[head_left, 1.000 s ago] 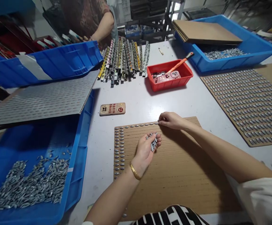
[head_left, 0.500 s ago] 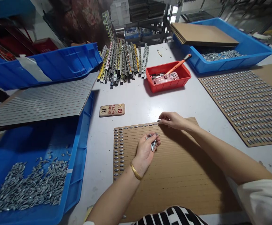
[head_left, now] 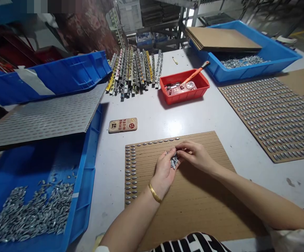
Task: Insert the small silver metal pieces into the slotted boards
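Over a corrugated cardboard sheet [head_left: 193, 210], my left hand [head_left: 165, 168] is cupped around a small pile of grey metal pieces [head_left: 174, 160]. The fingers of my right hand [head_left: 193, 154] are bent together at that pile; whether they pinch a piece is too small to tell. Two columns of the oval pieces [head_left: 133, 162] lie along the sheet's left side, and one row runs along its top edge, ending just above my hands.
Left, a blue bin [head_left: 85, 189] holds loose pieces under a filled sheet [head_left: 49, 115]. Beyond my hands are a phone [head_left: 122, 125], a red tray [head_left: 184, 96] and metal strips [head_left: 133, 70]. Right are another filled sheet [head_left: 272, 115] and a blue bin [head_left: 246, 72].
My right hand has moved from the sheet's top edge back toward me, to the pieces in my left hand. One more piece shows at the right end of the top row.
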Motion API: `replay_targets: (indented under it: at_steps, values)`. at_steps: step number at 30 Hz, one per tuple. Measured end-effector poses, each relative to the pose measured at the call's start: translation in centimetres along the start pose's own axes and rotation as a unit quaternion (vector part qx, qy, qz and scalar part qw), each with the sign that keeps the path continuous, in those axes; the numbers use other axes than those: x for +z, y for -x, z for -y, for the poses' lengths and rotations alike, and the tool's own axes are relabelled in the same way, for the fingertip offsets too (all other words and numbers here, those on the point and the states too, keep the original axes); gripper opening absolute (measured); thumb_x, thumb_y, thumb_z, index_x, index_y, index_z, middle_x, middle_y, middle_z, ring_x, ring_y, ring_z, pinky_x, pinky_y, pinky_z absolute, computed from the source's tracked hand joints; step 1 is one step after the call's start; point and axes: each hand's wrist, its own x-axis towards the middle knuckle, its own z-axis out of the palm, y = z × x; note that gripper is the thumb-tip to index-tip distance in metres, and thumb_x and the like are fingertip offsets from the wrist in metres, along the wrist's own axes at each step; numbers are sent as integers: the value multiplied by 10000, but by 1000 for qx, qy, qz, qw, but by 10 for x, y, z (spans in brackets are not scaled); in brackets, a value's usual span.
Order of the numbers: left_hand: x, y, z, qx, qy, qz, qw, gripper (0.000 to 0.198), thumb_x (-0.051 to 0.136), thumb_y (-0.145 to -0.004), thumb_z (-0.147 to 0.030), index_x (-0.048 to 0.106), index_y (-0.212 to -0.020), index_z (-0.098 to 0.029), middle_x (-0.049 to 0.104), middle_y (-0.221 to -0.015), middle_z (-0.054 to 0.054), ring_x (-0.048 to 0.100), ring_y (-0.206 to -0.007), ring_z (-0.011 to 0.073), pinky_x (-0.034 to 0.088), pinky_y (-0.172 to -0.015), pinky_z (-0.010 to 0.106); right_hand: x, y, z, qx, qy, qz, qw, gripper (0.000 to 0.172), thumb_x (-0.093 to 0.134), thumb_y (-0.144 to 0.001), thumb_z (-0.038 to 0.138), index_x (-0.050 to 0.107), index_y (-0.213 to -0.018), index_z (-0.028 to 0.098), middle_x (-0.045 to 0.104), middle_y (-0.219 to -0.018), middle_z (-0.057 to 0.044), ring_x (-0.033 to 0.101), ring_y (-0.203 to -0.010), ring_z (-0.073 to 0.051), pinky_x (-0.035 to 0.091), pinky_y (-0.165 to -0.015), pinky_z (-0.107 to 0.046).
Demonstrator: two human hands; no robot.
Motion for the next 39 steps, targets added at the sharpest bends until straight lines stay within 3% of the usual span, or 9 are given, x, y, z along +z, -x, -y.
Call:
replay_targets:
  at_steps: [8, 12, 19, 26, 39]
  values:
    - [1, -1, -3, -40, -16, -36, 998, 143, 605, -798, -199, 650, -883, -94, 697, -893, 131, 678, -815, 187, 564, -785, 331, -19, -10, -25, 58, -8, -2, 998, 144, 581, -833, 277, 684, -913, 217, 715, -878, -47, 662, -791, -189, 531, -730, -344]
    - [-4, 0, -7, -32, -38, -37, 998, 127, 603, -800, -162, 621, -909, -99, 698, -863, 133, 681, -739, 166, 562, -708, 280, -32, -22, -44, -7, 82, -39, 996, 135, 553, -856, 277, 665, -906, 221, 684, -898, -70, 626, -801, -198, 510, -726, -361]
    - [-6, 3, -4, -33, -57, -26, 998, 113, 645, -799, -189, 573, -857, -124, 687, -877, 125, 671, -739, 160, 558, -718, 292, -29, -32, -63, -90, 153, -6, 984, 211, 461, -916, 238, 670, -907, 214, 668, -912, -78, 600, -822, -194, 497, -752, -361]
    - [-6, 1, -3, -26, -67, -16, 997, 158, 705, -765, -206, 624, -878, -130, 614, -755, 30, 588, -633, 79, 518, -612, 200, -28, -34, -70, -126, 238, 22, 963, 273, 428, -904, 176, 698, -938, 201, 642, -924, -99, 570, -837, -200, 489, -730, -348]
    - [-4, 2, -2, -24, -59, -23, 998, 105, 661, -776, -125, 619, -872, -125, 649, -820, 70, 632, -703, 112, 545, -693, 242, -31, -39, -59, -124, 297, 50, 945, 279, 404, -919, 161, 679, -877, 173, 622, -868, -103, 545, -800, -197, 458, -705, -320]
